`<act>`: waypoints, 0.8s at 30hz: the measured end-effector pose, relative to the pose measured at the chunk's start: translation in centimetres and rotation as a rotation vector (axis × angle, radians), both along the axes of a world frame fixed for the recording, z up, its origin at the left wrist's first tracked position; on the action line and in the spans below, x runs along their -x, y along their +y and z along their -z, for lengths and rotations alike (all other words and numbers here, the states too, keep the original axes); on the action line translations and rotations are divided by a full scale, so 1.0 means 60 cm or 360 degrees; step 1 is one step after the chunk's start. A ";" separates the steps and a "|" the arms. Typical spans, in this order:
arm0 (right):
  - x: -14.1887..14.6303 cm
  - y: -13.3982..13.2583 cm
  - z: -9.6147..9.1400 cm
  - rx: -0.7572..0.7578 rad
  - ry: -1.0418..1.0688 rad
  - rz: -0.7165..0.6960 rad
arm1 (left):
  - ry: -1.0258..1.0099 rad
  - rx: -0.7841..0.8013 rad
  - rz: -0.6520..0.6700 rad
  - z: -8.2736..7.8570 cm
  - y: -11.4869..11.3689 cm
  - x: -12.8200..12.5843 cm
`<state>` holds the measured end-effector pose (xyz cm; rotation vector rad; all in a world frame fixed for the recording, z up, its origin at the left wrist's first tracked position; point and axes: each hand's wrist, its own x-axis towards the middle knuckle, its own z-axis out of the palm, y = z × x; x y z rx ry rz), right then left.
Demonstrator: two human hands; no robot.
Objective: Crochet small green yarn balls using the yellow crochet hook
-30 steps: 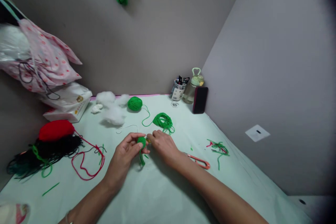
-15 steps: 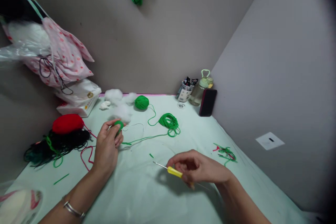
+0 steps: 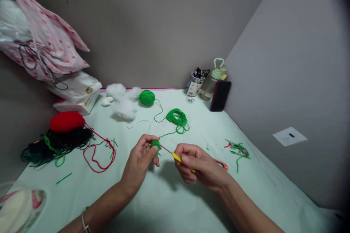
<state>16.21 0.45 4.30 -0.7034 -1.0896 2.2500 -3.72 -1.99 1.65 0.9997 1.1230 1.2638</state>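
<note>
Pinched in my left hand (image 3: 140, 160) is a small green crocheted piece (image 3: 155, 146), partly covered by the fingers. My right hand (image 3: 201, 165) grips a crochet hook (image 3: 177, 157) by its yellow handle. The hook's metal tip reaches the green piece; whether it is inside a stitch I cannot tell. Green yarn runs from the piece to a loose coil (image 3: 177, 117), which links to a green yarn ball (image 3: 147, 98). Partly hidden behind my right hand, the orange handle of what looks like scissors (image 3: 222, 164) shows.
White stuffing (image 3: 124, 108) lies at the back, near a tissue pack (image 3: 79, 102). Red yarn (image 3: 67, 121) and black yarn (image 3: 61, 145) lie at left, green scraps (image 3: 239, 150) at right. A phone (image 3: 221, 96), bottle (image 3: 209, 86) and pen cup (image 3: 194, 85) stand at the back right.
My left hand has brought the green piece rightward, away from the stuffing. My right hand has turned the hook so its tip meets the piece. The view has tilted slightly down.
</note>
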 end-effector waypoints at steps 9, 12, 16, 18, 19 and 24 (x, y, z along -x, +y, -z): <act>0.014 -0.003 0.024 -0.0218 -0.0294 0.0168 | 0.0095 0.0126 0.0012 0.019 0.007 0.000; 0.011 -0.005 0.027 -0.0238 -0.0409 0.0188 | 0.0120 0.0168 0.0015 0.026 0.009 0.002; 0.014 -0.011 0.025 -0.0136 -0.0420 0.0056 | 0.0124 0.0202 0.0014 0.031 0.011 0.002; 0.018 -0.013 0.025 -0.0042 -0.0354 0.0026 | 0.0130 0.0214 0.0026 0.032 0.011 0.001; 0.020 -0.013 0.027 -0.0002 -0.0316 0.0031 | 0.0136 0.0212 0.0033 0.033 0.011 0.000; 0.028 -0.012 0.036 0.0133 -0.0214 0.0143 | 0.0144 0.0164 0.0026 0.032 0.009 -0.002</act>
